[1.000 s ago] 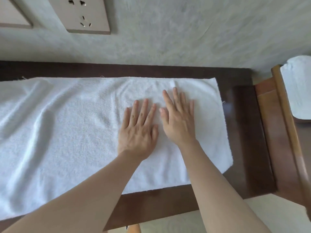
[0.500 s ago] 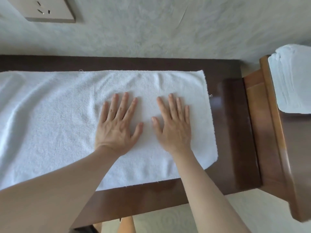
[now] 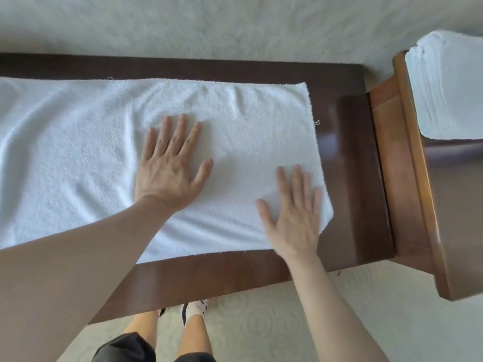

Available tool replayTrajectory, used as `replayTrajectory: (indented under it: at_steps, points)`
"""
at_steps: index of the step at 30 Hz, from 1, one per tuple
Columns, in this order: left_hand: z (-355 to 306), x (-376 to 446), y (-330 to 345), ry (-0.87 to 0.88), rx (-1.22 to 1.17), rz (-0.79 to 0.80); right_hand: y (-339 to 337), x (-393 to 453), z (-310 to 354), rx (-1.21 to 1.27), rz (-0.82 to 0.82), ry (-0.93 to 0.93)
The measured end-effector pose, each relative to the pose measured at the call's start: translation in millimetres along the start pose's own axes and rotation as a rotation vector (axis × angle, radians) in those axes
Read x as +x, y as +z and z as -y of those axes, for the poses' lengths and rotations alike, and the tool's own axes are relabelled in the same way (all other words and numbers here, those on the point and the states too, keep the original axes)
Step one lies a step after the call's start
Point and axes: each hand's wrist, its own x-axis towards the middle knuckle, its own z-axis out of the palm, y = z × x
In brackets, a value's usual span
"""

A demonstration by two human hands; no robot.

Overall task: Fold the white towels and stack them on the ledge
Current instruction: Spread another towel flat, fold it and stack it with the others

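Observation:
A long white towel [image 3: 86,158] lies spread flat along a dark brown wooden table [image 3: 347,158], running off the left edge of view. My left hand [image 3: 171,165] presses flat on the towel near its middle, fingers straight and spread. My right hand [image 3: 294,212] lies flat on the towel's near right corner, fingers straight. A stack of folded white towels [image 3: 449,84] sits on a lighter wooden ledge [image 3: 407,163] at the right.
A pale textured wall [image 3: 235,24] runs right behind the table. Light patterned floor [image 3: 287,317] lies in front, with my legs and a shoe below the table's near edge. The ledge stands against the table's right end.
My hands have slid apart on the towel: the right one moved toward the near right corner, the left stayed near the middle. The view shifted, and the wall socket is out of frame.

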Motion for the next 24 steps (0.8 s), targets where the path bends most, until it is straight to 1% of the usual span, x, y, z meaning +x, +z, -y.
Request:
replayTrajectory:
  at_steps: [2, 6, 8, 10, 12, 14, 17, 19, 21, 23, 24]
  points:
    - [-1.4, -1.1, -3.1, -0.005, -0.016, 0.008, -9.4, -2.7, -17.4, -0.017, 0.042, 0.089]
    - [-1.4, -4.2, -6.3, -0.012, -0.017, 0.005, -13.7, -13.1, -5.2, 0.051, 0.031, 0.209]
    - [-1.3, -4.5, -6.6, -0.012, -0.019, 0.005, -14.6, -20.6, -2.3, 0.113, -0.029, 0.319]
    - [-2.5, -4.6, -5.7, -0.01, -0.012, -0.001, -17.6, -25.1, -5.4, 0.159, -0.137, 0.396]
    - [-2.6, -4.5, -5.5, -0.004, -0.014, -0.016, -20.4, -25.8, -5.8, 0.184, -0.199, 0.386]
    - [-3.0, -5.2, -6.2, 0.002, -0.015, -0.023, -23.8, -21.4, -2.9, 0.22, -0.221, 0.345]
    - [-5.0, -7.1, -10.0, 0.008, -0.032, -0.033, -31.6, -13.1, 3.2, 0.208, -0.256, 0.266]
    - [-9.1, -10.6, -15.8, 0.089, -0.014, -0.07, -36.1, -12.0, 2.6, 0.263, -0.26, 0.25]
    - [-21.1, -17.5, -19.1, 0.232, -0.015, -0.162, -36.7, -14.4, -3.0, 0.336, -0.263, 0.295]
    - [-44.6, -23.8, -18.9, 0.34, -0.065, -0.241, -33.1, -16.7, -12.5, 0.308, -0.261, 0.334]
    - [-60.3, -29.3, -16.6, 0.377, -0.09, -0.228, -31.1, -18.3, -18.0, 0.259, -0.26, 0.336]
